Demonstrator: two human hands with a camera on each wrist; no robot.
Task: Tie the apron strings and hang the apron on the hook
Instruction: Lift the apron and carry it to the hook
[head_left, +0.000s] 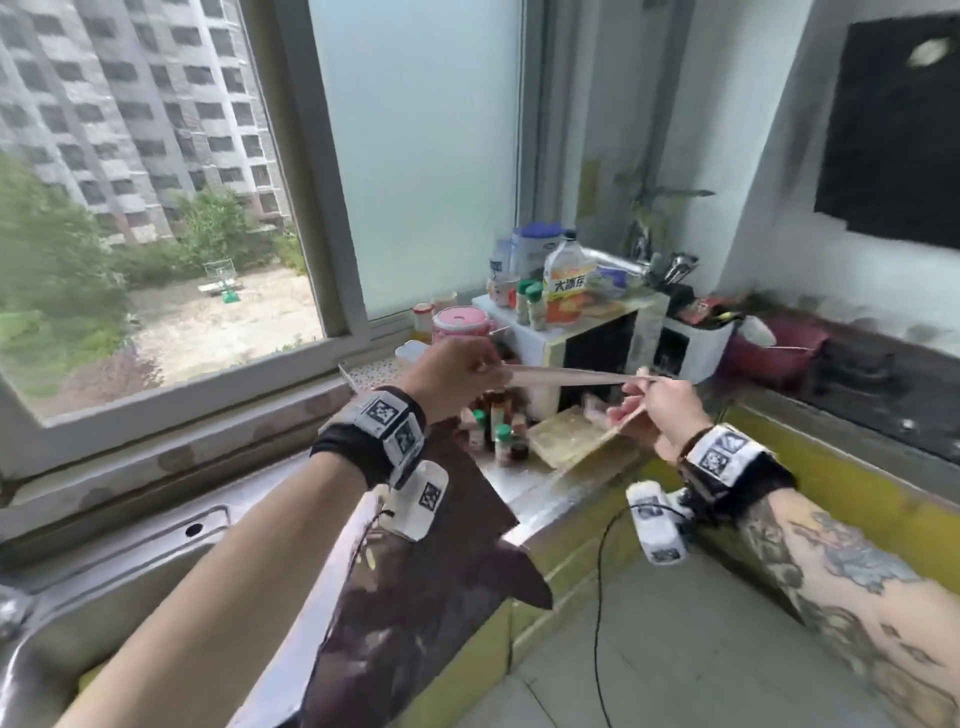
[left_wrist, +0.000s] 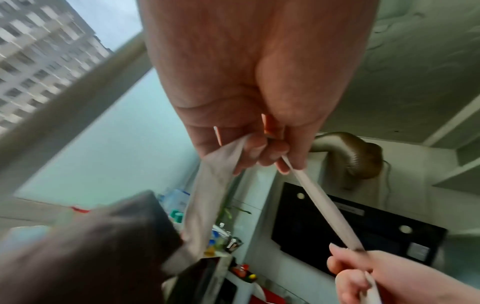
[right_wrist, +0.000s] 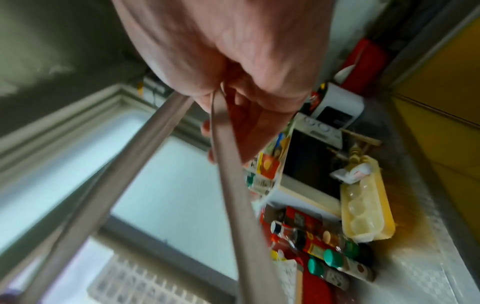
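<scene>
- Two hands share one pale apron string (head_left: 571, 375): our left hand (head_left: 457, 376) pinches it with curled fingers, and our right hand (head_left: 652, 408) grips it further along, so the strap runs taut between them above the counter (head_left: 545, 499).
- We judge the tying step to be in hand, with no knot visible yet. In the right wrist view two lengths of strap leave the fist, so a loop or second string may be gathered there; we cannot tell which.
- Next, we think one length must cross the other and pass through, which calls for easing the tension without dropping either end.
- Hanging is not yet done; no hook shows in any view.
- Strap: flat, narrow, woven-looking tape, beige, broadening where it meets the bib in the left wrist view.
- Apron (head_left: 415, 582): dark maroon cloth, limp, hanging from the left hand over the steel sink (head_left: 156, 530) edge.
- Beyond stand a microwave (head_left: 597, 343) and green-capped spice bottles (head_left: 501, 439).
</scene>
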